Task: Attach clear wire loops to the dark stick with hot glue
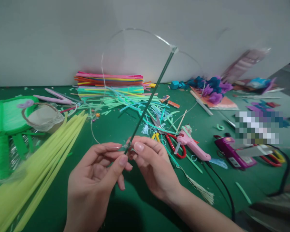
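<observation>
- The left hand [94, 180] is raised over the tabletop [135, 206], fingers curled in, with thumb and forefinger pinched on the lower end of a thin green stick [148, 101].
- The right hand [152, 167] meets it from the other side, thumb and fingers closed on the same end of the stick, fingertips of both hands just touching.
- The stick slants up and to the right from the hands; at its top a clear wire [135, 30] is fixed and bends in wide loops, one strand curving down to the left and back to the pinch point.
- Yellow-green strips [38, 161] lie in a sheaf at the left, beside a green fan [4, 116] and a roll of clear tape [44, 117].
- A stack of coloured strips [110, 82] sits by the wall, with loose cut pieces spread in front.
- Red-handled scissors [174, 145] and a pink glue gun [193, 146] lie just right of the hands; a purple tool [232, 151] is further right.
- Blue and purple paper flowers [212, 87] are near the far right.
</observation>
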The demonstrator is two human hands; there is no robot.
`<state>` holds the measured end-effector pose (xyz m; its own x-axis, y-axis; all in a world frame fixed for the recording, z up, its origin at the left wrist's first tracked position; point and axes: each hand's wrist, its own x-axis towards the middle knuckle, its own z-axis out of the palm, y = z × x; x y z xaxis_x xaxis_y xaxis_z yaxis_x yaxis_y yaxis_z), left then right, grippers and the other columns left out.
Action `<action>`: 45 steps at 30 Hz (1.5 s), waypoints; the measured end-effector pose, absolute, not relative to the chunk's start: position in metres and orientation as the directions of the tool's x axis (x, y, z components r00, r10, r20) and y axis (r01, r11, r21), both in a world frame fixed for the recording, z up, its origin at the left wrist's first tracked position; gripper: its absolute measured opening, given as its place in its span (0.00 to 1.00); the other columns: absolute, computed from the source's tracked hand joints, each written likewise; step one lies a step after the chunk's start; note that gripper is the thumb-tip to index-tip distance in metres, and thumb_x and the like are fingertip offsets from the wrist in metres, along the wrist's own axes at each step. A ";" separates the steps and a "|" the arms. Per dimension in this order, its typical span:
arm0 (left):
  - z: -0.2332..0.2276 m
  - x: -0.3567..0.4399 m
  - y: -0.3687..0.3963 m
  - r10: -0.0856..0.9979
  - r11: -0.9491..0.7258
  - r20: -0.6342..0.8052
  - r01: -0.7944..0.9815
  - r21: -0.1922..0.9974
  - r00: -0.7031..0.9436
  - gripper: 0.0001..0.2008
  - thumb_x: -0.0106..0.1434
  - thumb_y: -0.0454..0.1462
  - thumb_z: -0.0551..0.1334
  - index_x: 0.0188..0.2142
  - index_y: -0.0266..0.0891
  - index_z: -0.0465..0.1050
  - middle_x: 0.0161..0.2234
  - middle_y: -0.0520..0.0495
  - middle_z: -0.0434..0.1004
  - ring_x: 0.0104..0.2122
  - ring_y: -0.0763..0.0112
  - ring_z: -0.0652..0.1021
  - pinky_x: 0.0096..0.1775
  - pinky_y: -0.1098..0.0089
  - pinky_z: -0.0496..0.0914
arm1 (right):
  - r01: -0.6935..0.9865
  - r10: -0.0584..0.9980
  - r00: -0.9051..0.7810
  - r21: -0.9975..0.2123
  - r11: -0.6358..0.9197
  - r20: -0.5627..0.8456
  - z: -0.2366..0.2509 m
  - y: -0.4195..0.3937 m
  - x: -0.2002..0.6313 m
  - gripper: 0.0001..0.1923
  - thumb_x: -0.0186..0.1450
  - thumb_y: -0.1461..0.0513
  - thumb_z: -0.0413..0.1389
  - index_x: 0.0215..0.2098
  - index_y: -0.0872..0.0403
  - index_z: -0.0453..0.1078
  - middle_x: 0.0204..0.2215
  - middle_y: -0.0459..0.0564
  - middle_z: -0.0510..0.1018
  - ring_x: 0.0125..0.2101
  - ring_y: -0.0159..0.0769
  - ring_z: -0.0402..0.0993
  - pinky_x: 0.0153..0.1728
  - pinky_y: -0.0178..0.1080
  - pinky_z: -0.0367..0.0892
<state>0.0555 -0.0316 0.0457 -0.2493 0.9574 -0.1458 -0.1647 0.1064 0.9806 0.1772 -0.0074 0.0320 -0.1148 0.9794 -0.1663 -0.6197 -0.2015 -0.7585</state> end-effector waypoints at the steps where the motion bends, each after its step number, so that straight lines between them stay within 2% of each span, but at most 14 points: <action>1: 0.046 0.056 -0.031 0.956 0.103 -0.143 -0.165 0.981 -0.255 0.15 0.50 0.39 0.74 0.36 0.39 0.75 0.23 0.53 0.78 0.15 0.79 0.72 0.17 0.81 0.68 | -0.622 0.980 -0.117 -0.758 -0.198 -0.160 0.032 -0.008 0.177 0.09 0.53 0.56 0.69 0.30 0.52 0.80 0.28 0.45 0.79 0.28 0.28 0.69 0.32 0.32 0.66; 10: 0.048 0.057 -0.033 0.960 0.096 -0.126 -0.130 0.987 -0.252 0.14 0.51 0.39 0.74 0.36 0.40 0.75 0.23 0.53 0.79 0.16 0.79 0.73 0.18 0.81 0.68 | -0.628 0.983 -0.105 -0.756 -0.185 -0.153 0.034 -0.009 0.174 0.07 0.51 0.61 0.71 0.27 0.51 0.78 0.26 0.43 0.77 0.25 0.27 0.69 0.28 0.32 0.65; 20: 0.044 0.057 -0.033 0.966 0.092 -0.130 -0.170 0.981 -0.225 0.13 0.52 0.38 0.73 0.36 0.41 0.75 0.23 0.54 0.79 0.15 0.79 0.73 0.17 0.81 0.68 | -0.640 0.984 -0.096 -0.748 -0.174 -0.147 0.034 -0.009 0.176 0.05 0.52 0.62 0.70 0.27 0.51 0.79 0.26 0.43 0.78 0.26 0.27 0.68 0.28 0.32 0.63; 25: 0.045 0.058 -0.031 0.967 0.100 -0.142 -0.200 0.975 -0.212 0.13 0.52 0.38 0.74 0.36 0.40 0.75 0.23 0.54 0.79 0.16 0.79 0.73 0.17 0.82 0.68 | -0.632 0.984 -0.107 -0.754 -0.180 -0.145 0.033 -0.007 0.177 0.05 0.52 0.62 0.70 0.26 0.51 0.80 0.25 0.42 0.78 0.26 0.25 0.68 0.28 0.31 0.65; 31: 0.046 0.054 -0.031 0.969 0.088 -0.138 -0.234 0.968 -0.206 0.14 0.52 0.38 0.74 0.37 0.41 0.75 0.22 0.56 0.77 0.15 0.82 0.71 0.18 0.84 0.67 | -0.618 0.985 -0.152 -0.770 -0.155 -0.076 0.033 -0.011 0.179 0.09 0.52 0.63 0.70 0.33 0.48 0.81 0.33 0.45 0.80 0.33 0.31 0.74 0.35 0.36 0.71; 37: 0.045 0.054 -0.032 0.970 0.096 -0.140 -0.217 0.971 -0.198 0.14 0.52 0.38 0.74 0.37 0.41 0.75 0.22 0.55 0.78 0.15 0.80 0.72 0.18 0.83 0.67 | -0.601 0.995 -0.088 -0.794 -0.091 -0.048 0.033 -0.009 0.178 0.02 0.56 0.62 0.68 0.29 0.50 0.80 0.30 0.44 0.79 0.27 0.25 0.69 0.30 0.31 0.67; 45: 0.045 0.056 -0.032 0.969 0.100 -0.142 -0.207 0.973 -0.204 0.13 0.51 0.38 0.74 0.35 0.39 0.76 0.22 0.53 0.78 0.14 0.80 0.72 0.17 0.82 0.66 | -0.614 0.998 -0.056 -0.787 -0.055 -0.027 0.031 -0.008 0.175 0.02 0.57 0.64 0.67 0.27 0.51 0.79 0.26 0.41 0.76 0.27 0.22 0.69 0.30 0.26 0.65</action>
<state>0.0564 -0.0315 0.0453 -0.2042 0.9685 -0.1424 -0.2067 0.0996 0.9733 0.1749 -0.0080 0.0313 -0.0556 0.9981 -0.0265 -0.6144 -0.0552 -0.7871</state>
